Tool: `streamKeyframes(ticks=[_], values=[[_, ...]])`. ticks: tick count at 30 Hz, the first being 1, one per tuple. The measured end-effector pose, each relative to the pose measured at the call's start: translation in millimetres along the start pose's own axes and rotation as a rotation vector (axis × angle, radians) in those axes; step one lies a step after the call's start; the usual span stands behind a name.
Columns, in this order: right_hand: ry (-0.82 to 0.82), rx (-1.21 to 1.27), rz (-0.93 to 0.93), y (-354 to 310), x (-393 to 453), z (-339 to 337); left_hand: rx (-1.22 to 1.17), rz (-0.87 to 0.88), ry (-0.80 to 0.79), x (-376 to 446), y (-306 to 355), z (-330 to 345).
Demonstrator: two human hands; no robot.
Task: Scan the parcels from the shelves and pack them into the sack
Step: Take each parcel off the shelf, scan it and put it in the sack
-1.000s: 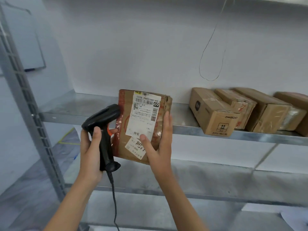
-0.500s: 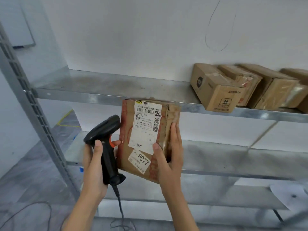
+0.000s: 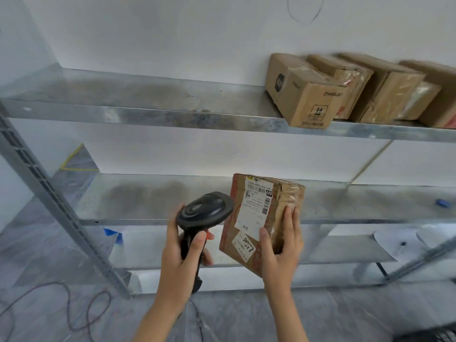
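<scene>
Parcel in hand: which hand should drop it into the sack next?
Right. The right hand already grips the parcel by its lower right edge, while the left hand is wrapped round the scanner handle. No sack is clearly in view.

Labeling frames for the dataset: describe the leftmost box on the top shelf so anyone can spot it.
Find the upper metal shelf; a row of brown cartons sits at its right end. The leftmost carton is the one nearest the bare stretch. Unlike its tape-wrapped neighbours, it shows plain cardboard with a dark round logo and printed handling symbols.
</scene>
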State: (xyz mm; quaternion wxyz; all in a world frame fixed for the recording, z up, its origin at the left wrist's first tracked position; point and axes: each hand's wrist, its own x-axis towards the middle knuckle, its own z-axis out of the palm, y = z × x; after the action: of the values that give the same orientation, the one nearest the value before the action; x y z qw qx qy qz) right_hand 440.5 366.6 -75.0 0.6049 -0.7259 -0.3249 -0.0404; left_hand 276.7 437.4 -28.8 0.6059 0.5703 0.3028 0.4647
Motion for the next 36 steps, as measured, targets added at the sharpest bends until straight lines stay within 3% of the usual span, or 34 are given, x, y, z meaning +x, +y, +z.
streamKeyframes(ticks=[28, 36], values=[[0.045, -0.081, 0.078, 22, 0, 0, -0.009, -0.042, -0.019, 9, -20, 17], [0.177, -0.16, 0.2, 48, 14, -62, 0.047, -0.088, -0.183, 22, -36, 78]])
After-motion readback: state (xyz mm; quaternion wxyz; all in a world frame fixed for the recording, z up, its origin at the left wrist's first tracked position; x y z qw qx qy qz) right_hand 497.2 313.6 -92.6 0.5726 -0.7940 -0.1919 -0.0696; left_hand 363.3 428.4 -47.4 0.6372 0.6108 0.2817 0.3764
